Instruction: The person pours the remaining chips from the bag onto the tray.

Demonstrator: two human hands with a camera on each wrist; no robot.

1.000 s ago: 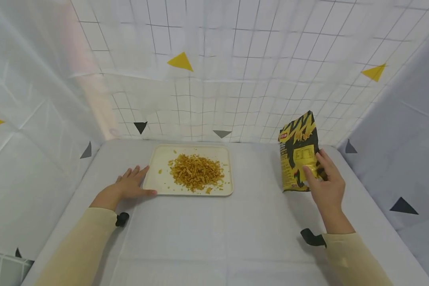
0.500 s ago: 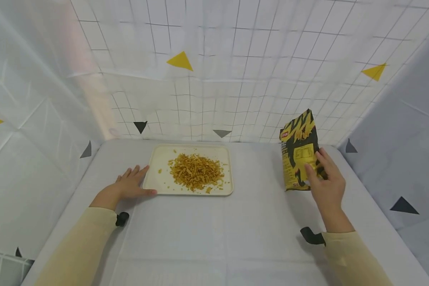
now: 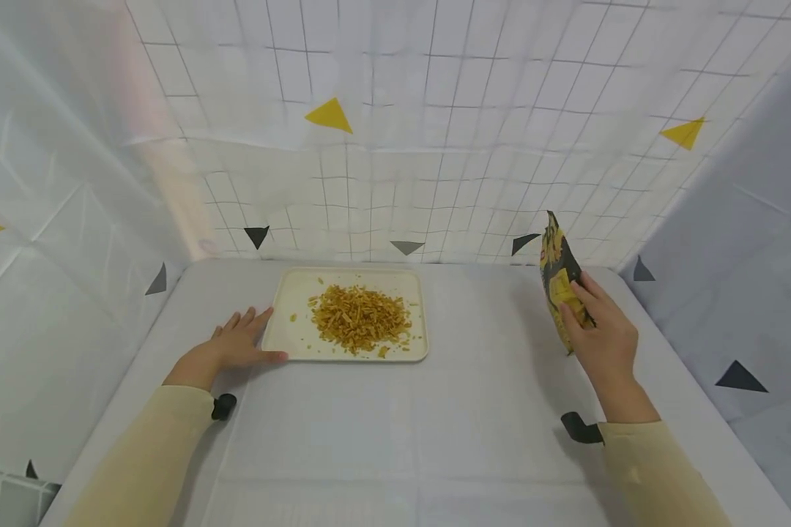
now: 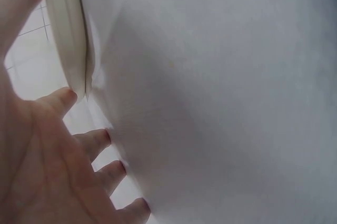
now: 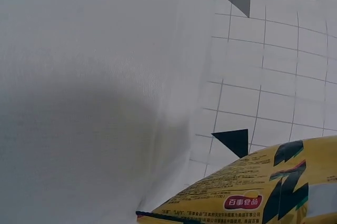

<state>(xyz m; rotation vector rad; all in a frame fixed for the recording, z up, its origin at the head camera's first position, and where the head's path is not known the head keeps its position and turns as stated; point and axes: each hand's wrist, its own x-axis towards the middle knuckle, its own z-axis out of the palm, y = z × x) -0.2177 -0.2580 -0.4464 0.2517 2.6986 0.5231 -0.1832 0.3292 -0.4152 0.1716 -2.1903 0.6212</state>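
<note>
A cream tray [image 3: 290, 338] lies flat on the table with a heap of golden crushed snack pieces [image 3: 362, 317] in its middle. My left hand [image 3: 232, 347], fingers spread and fairly straight, touches the tray's left end; the thumb rests at its near left corner. In the left wrist view, the tray rim [image 4: 68, 29] sits against the thumb and index finger. To the right, my right hand [image 3: 605, 333] pinches a black and yellow snack bag [image 3: 559, 278] between thumb and fingers. The bag stands upright, turned nearly edge-on. The right wrist view shows only the bag's printed yellow side [image 5: 247, 197].
A white cloth [image 3: 369, 432] covers the table. Behind it hangs a white grid-patterned sheet [image 3: 395, 183], and pale sheets close off both sides. The bag is well apart from the tray, with white cloth between them.
My right hand has turned the snack bag from its broad printed face to nearly edge-on. The left hand and tray have stayed in place.
</note>
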